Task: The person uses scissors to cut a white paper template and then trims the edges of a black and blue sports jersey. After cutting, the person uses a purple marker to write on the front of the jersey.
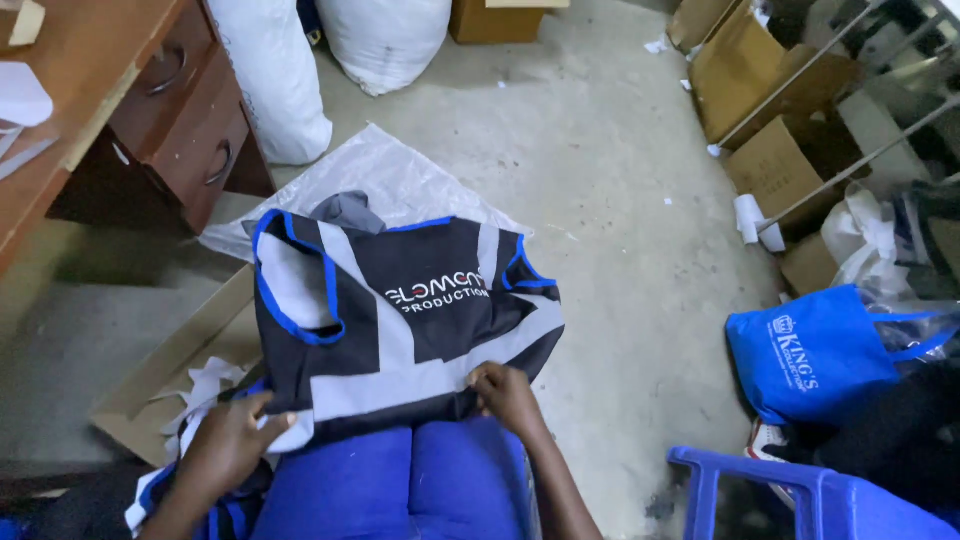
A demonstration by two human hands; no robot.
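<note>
Both hands, left hand [232, 440] and right hand [503, 393], pinch the vest [400, 320] hem with closed fingers, spreading it flat over the lap, near the blue bag [810, 350].

Fingertips of left hand [232, 440] tucked under hem of black vest [400, 320], out of sight; those of right hand [505, 395] likewise curled beneath cloth. Both forearms cut off by lower edge. Blue plastic stool [800, 500] cropped at bottom and right. Wooden desk [90, 100] cut by left and top edges. White sacks [385, 40] truncated at top. Contents of cardboard boxes [770, 165] indistinct.
</note>
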